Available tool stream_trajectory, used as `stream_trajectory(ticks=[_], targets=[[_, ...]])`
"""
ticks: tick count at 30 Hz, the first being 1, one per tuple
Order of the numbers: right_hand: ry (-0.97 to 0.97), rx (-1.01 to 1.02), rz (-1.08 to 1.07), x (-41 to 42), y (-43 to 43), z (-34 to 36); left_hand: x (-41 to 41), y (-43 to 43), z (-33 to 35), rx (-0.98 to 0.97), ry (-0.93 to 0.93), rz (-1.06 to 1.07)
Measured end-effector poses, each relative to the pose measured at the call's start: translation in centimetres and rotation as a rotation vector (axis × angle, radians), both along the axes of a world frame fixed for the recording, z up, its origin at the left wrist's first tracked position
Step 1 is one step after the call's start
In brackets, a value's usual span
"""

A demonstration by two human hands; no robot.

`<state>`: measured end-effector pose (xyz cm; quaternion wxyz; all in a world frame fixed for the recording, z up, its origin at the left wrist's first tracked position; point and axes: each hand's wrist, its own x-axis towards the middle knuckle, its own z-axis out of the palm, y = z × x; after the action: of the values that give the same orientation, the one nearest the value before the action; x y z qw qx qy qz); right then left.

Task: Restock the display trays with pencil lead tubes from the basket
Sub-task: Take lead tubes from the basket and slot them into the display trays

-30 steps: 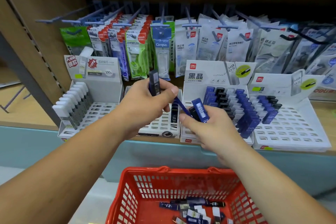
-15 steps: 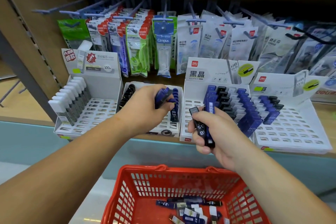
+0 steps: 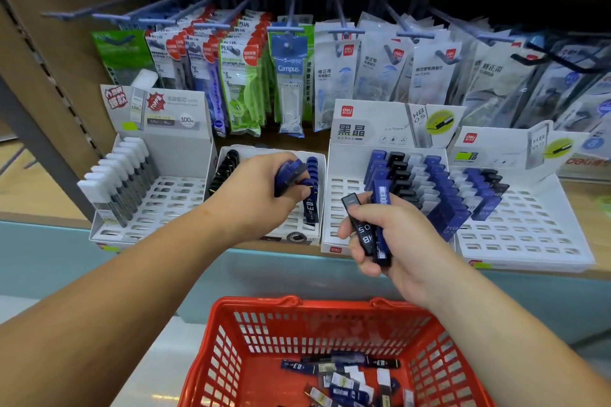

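The blue lead tube (image 3: 292, 173) is held in the left hand (image 3: 254, 190), whose fingers (image 3: 277, 160) curl round it, just over the small white tray (image 3: 291, 225). I think the step is slotting it in. Next it must be stood up and lined up with an empty hole beside the blue row (image 3: 311, 185). The right hand (image 3: 396, 241) grips a bunch of spare tubes (image 3: 365, 231) close by. More tubes (image 3: 344, 377) lie in the red basket (image 3: 231, 357) below.

Bare forearms (image 3: 99, 291), left hand (image 3: 253, 200), right hand (image 3: 401, 241)
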<state>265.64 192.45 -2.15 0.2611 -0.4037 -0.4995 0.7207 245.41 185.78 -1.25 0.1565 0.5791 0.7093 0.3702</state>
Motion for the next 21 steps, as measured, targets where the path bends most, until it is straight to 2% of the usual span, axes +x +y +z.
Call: stream_trajectory(ticks=[5,17,21], targets=[[0.001,0.005,0.010,0.0,-0.1,0.1,0.0,0.0,0.2,-0.022,0.020,-0.003],[-0.007,0.023,0.037,0.0,-0.1,0.1,0.5,0.4,-0.5,-0.013,0.221,-0.065],[0.027,-0.007,0.050,0.3,-0.2,0.6,0.3,0.4,-0.7,-0.040,0.196,-0.040]])
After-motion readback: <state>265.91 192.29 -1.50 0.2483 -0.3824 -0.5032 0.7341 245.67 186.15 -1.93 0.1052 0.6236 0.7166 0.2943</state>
